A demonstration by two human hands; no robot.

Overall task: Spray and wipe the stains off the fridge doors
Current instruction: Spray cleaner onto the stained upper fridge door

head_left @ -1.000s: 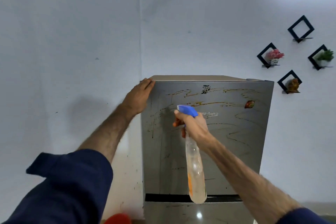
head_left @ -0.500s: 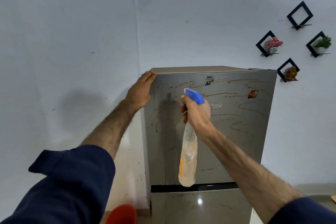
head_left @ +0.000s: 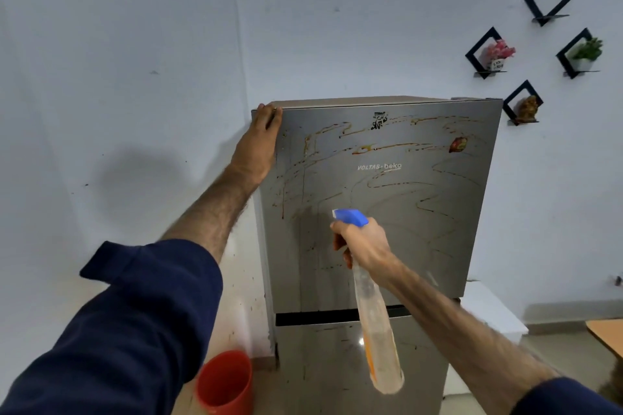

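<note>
Fridge [head_left: 438,229] in brushed steel stands against a pale wall, its two doors one above the other with a dark gap between them. The upper door [head_left: 421,212] carries brown and orange stains [head_left: 387,146] in looping streaks across its whole face, plus thin drips down its left part; the lower door [head_left: 320,364] shows a few smaller marks, though glare makes them hard to count. Two forearms in rolled navy sleeves reach in. The left hand [head_left: 259,145] rests flat along the upper door's left edge, fingertips hooked over its top corner. The right hand [head_left: 362,244] grips the neck of one clear spray bottle [head_left: 377,330], its blue nozzle aimed at the upper door's lower left and its body hanging tilted in front of the gap. One red bucket [head_left: 226,384] sits on the floor left of the fridge. Four black diamond shelves [head_left: 485,55] hang on the wall to the right; three hold small ornaments.
</note>
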